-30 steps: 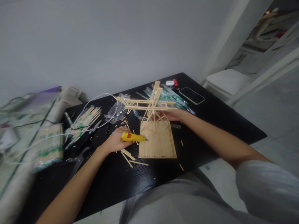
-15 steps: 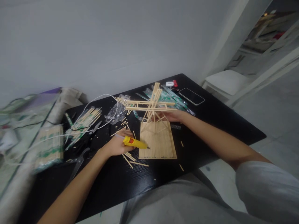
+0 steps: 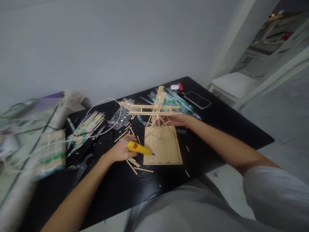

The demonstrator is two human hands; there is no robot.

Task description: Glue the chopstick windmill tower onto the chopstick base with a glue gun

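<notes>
A windmill model of wooden sticks (image 3: pixel 156 111) stands on a square stick base (image 3: pixel 164 146) on the black table (image 3: pixel 217 129). My right hand (image 3: pixel 176 120) is closed round the model's legs at the far edge of the base. My left hand (image 3: pixel 122 149) grips a yellow glue gun (image 3: pixel 138 148) whose nozzle points right and touches the base's near left edge. Loose cut sticks (image 3: pixel 135 164) lie just below that hand.
Scissors (image 3: pixel 80 166) lie at the left. Packs of chopsticks (image 3: pixel 88 124), clear wrappers (image 3: pixel 119 114) and a white cable (image 3: pixel 103 103) lie behind. A phone (image 3: pixel 197 99) and a small white case (image 3: pixel 174 87) sit at the far right. A white chair (image 3: pixel 235 83) stands beyond.
My left hand has brought the glue gun down and toward me, its nozzle now at the base's near left edge. My right hand and the model have stayed put.
</notes>
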